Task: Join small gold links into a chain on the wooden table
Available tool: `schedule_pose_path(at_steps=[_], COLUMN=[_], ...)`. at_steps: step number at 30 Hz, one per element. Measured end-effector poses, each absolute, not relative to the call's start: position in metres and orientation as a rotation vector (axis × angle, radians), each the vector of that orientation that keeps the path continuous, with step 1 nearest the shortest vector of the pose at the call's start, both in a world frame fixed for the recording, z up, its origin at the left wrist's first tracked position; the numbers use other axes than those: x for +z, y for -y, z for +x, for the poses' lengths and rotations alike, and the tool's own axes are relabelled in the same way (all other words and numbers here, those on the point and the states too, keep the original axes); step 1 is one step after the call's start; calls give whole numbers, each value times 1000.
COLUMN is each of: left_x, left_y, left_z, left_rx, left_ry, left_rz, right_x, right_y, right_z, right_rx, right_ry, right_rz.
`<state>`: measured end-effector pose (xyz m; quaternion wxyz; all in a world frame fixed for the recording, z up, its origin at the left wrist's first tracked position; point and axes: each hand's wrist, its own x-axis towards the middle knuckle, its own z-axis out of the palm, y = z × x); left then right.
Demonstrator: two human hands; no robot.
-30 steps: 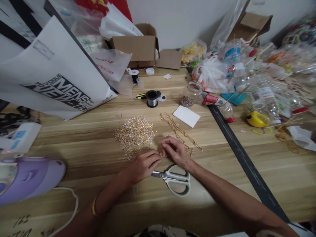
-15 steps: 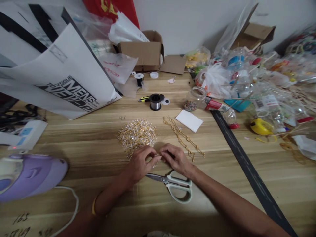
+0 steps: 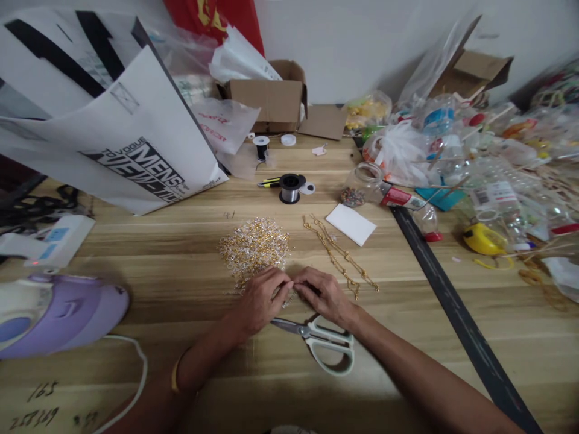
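My left hand (image 3: 263, 296) is pinched closed at the near edge of a heap of small gold and silver pieces (image 3: 256, 247). My right hand (image 3: 326, 294) pinches too, its fingertips meeting those of the left. Whatever lies between the fingertips is too small to make out. A little silvery chain or string of bits (image 3: 288, 299) shows just below them. Scissors with pale handles (image 3: 332, 355) lie partly open on the table under my wrists. Beyond my right hand stretch gold beaded chains (image 3: 337, 259).
Behind stand a wire spool (image 3: 290, 188), a white card (image 3: 351, 224) and a jar of beads (image 3: 360, 184). A big white bag (image 3: 136, 132) and a purple appliance (image 3: 76, 313) occupy the left. Bottles and plastic bags (image 3: 493, 187) crowd the right, past a black strip (image 3: 446, 295).
My right fingertips have come closer to the left ones and now touch them. The whole view has shifted slightly, so the table things appear a little further right.
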<state>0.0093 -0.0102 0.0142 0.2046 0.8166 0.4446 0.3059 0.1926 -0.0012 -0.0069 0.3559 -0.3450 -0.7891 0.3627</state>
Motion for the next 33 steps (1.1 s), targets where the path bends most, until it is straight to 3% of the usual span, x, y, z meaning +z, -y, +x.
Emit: schedule_pose_path(at_steps=[33], left_x=[8], left_y=[1], left_z=[6], left_rx=[878], left_ry=[-1244], left_rz=[2202], right_x=[-7], right_y=[-2], right_z=[194], right_rx=[822], right_ry=[2002], right_rz=[-898])
